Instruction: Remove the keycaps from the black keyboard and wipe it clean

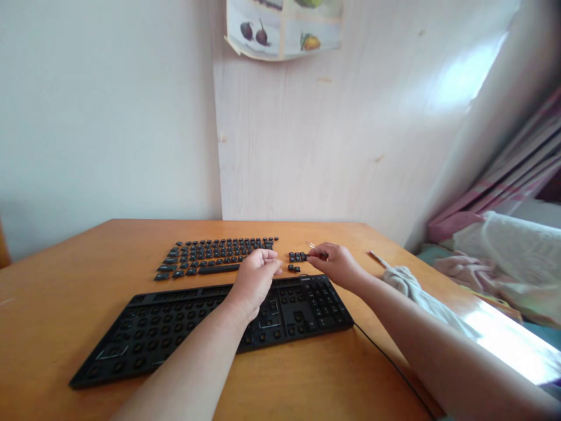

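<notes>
A black keyboard base (pixel 153 327) with its keycaps removed lies across the wooden table (pixel 65 275). Behind it, the removed black keycaps (pixel 210 254) are laid out in rows. My left hand (pixel 256 275) hovers above the keyboard's top edge, its fingers curled into a loose fist; what it holds, if anything, is hidden. My right hand (pixel 335 263) is pinched on a thin metal tool (pixel 312 245), right beside a small group of keycaps (pixel 298 257). Two more loose keycaps (pixel 293 268) lie just in front of that group.
A light grey cloth (pixel 412 286) lies on the table's right part, with a thin stick (pixel 376 256) by it. The keyboard's black cable (pixel 394 365) runs toward the front right. Walls stand behind the table; bedding (pixel 495 245) lies to the right.
</notes>
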Demonstrator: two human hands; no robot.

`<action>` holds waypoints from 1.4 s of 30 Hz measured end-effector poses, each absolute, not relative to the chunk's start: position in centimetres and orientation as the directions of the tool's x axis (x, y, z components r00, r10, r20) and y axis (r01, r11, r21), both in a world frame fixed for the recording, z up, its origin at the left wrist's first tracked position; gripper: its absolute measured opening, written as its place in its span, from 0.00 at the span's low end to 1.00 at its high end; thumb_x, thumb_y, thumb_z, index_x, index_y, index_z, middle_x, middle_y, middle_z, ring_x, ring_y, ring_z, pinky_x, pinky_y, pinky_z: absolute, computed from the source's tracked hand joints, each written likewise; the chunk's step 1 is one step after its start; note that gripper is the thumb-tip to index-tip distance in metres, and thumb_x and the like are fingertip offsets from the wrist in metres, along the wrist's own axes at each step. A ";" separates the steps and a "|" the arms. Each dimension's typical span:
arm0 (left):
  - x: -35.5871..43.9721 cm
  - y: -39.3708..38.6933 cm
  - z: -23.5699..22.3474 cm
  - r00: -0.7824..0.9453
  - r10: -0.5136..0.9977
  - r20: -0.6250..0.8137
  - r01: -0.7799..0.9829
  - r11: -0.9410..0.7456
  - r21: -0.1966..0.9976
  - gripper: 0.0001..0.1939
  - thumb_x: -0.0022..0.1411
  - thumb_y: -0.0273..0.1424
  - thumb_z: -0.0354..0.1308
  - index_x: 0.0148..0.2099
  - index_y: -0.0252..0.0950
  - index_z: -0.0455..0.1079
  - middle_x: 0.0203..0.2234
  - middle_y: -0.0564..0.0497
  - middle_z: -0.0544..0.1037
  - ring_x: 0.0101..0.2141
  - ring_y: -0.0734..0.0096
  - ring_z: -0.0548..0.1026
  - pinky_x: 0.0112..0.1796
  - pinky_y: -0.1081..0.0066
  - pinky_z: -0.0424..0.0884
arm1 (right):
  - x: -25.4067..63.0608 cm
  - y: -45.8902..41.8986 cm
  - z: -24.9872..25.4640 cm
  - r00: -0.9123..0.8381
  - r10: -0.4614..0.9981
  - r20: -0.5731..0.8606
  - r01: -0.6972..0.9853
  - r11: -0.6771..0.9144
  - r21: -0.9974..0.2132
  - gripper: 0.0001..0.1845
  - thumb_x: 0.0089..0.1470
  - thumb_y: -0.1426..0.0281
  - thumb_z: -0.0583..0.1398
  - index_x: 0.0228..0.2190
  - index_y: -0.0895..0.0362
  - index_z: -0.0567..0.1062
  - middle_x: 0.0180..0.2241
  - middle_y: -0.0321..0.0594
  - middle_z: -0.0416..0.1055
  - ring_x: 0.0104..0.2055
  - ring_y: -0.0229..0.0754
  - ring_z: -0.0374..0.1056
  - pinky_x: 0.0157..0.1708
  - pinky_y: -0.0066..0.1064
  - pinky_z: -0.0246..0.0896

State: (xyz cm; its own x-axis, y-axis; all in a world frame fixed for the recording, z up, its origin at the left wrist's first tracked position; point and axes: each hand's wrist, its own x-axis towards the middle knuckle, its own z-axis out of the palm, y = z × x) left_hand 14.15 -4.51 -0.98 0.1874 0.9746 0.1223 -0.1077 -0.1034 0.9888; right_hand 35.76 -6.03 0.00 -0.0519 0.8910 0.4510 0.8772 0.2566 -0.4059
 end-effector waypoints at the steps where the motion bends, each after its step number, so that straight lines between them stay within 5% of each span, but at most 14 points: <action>1: 14.0 -4.4 -0.9 0.171 0.977 0.127 -0.108 -0.109 0.988 0.12 0.52 0.31 0.62 0.39 0.33 0.69 0.31 0.49 0.76 0.31 0.71 0.75 0.39 0.68 0.68 | 36.0 -5.8 0.0 -0.050 0.902 0.429 0.886 0.238 -0.397 0.10 0.52 0.64 0.59 0.28 0.56 0.77 0.27 0.38 0.72 0.30 0.38 0.66 0.30 0.28 0.57; 16: 13.1 -3.8 -0.4 0.086 0.989 0.124 -0.123 -0.113 0.986 0.11 0.49 0.32 0.61 0.37 0.33 0.71 0.29 0.50 0.76 0.29 0.72 0.73 0.35 0.70 0.66 | 35.6 -1.6 -1.8 -0.095 0.979 0.182 0.928 0.153 -0.339 0.10 0.49 0.64 0.59 0.24 0.58 0.76 0.22 0.36 0.70 0.25 0.35 0.61 0.26 0.26 0.48; 42: 13.2 -3.7 -0.7 0.102 0.988 0.117 -0.091 -0.108 0.990 0.10 0.51 0.32 0.59 0.36 0.33 0.71 0.31 0.47 0.78 0.30 0.71 0.74 0.37 0.68 0.68 | 35.8 -1.8 -2.8 -0.092 0.978 0.188 0.878 0.169 -0.448 0.08 0.47 0.68 0.57 0.28 0.58 0.75 0.23 0.34 0.69 0.25 0.35 0.61 0.24 0.25 0.48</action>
State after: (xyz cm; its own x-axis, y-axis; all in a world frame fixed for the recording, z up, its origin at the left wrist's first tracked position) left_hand 13.24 -3.65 -0.75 0.1016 0.9879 0.1170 -0.0906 -0.1080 0.9900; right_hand 35.82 -1.79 -2.79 -0.0920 0.9779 0.1880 0.8778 0.1688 -0.4483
